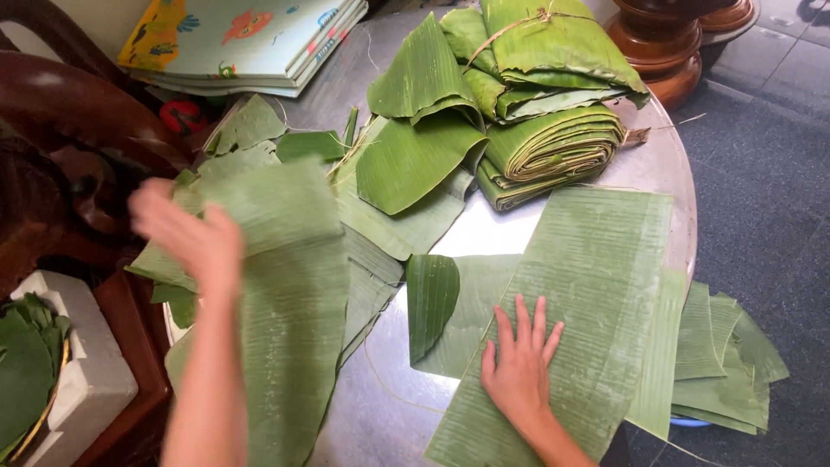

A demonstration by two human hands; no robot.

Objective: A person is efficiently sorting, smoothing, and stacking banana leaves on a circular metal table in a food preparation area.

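Note:
My left hand [194, 233] is blurred and rests with its fingers spread on a long pale-green banana leaf strip [294, 303] that hangs over the near left of the round metal table [666, 164]. My right hand [517, 363] lies flat, palm down, on a wide banana leaf sheet [596, 277] spread on the table's right side. A small curled dark-green leaf piece [430, 298] lies between the two hands.
Folded, string-tied banana leaf bundles [545, 95] are stacked at the table's far side, with loose leaves [415, 164] beside them. Cut pieces [726, 363] overhang the right edge. A folded patterned mat [251, 43], dark wooden furniture [60, 130] and a white foam block [86, 355] stand at left.

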